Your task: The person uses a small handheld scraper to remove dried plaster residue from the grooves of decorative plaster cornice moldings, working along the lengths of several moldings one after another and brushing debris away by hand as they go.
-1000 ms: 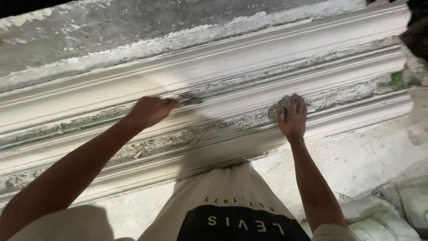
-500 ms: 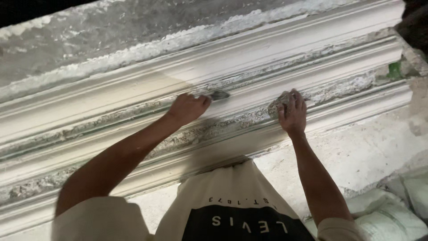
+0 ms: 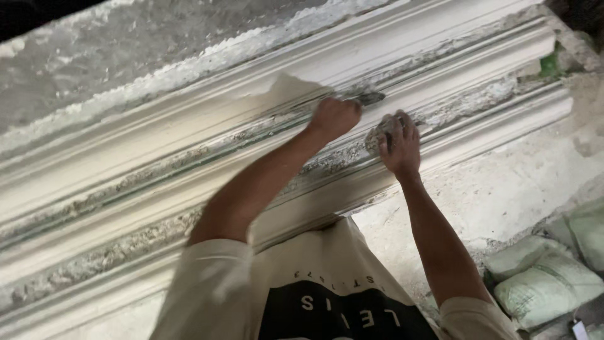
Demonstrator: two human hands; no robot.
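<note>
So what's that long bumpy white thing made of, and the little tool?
The moulding looks like plaster or cement: chalky matt white, with rough grey crumbly grooves. The tool in the left hand has a dark, flat blade, probably metal; it's too blurred to be sure.

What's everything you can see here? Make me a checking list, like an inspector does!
surface: long white plaster moulding with ridges, crumbly grey patches along its grooves.
job's things: small metal blade tool, tip on the moulding; grey lump of plaster.
clutter: pale filled sacks at lower right.
grippers: left hand grips the tool; right hand holds the lump against the moulding.
cables: nothing seen.
surroundings: rough grey wall above; pale floor.
</note>
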